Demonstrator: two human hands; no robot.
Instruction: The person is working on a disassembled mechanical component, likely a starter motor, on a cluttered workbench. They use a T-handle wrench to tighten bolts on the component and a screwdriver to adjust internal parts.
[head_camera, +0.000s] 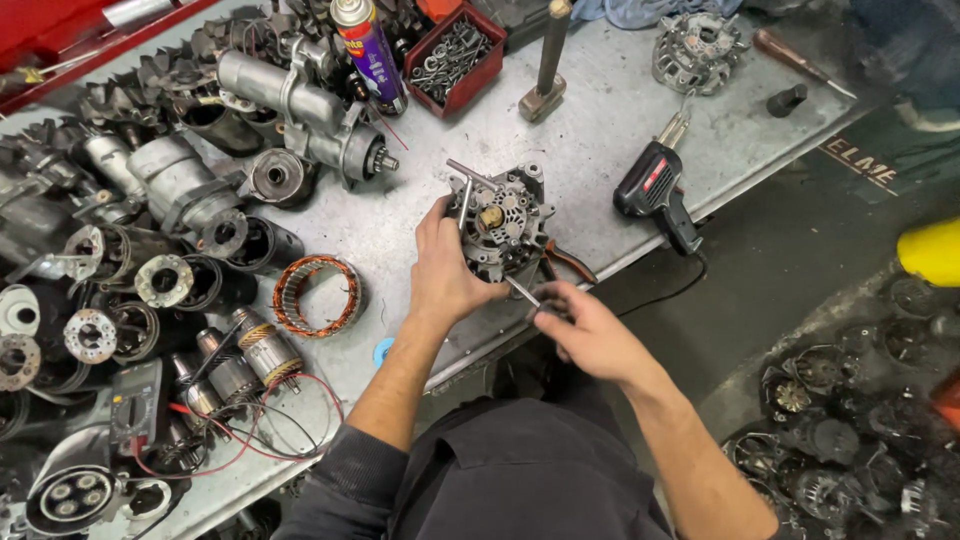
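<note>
Cluttered grey metal workbench (600, 130): left hand (445, 275) grips a round cast-aluminium alternator housing (500, 225); right hand (585, 330) grasps a slim steel-shafted screwdriver (522, 291) touching it.

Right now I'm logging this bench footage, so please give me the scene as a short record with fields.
Setting: metal workbench crowded with motor parts
Left hand: left hand grips the alternator, holding it on the bench
Right hand: right hand holds a screwdriver, tip pointed at the alternator's lower edge
On alternator: T-shaped wrench standing at its top
Nearby right: black soldering gun
Nearby left: copper stator ring
Behind: hammer, spray can, red bin of bolts
</note>
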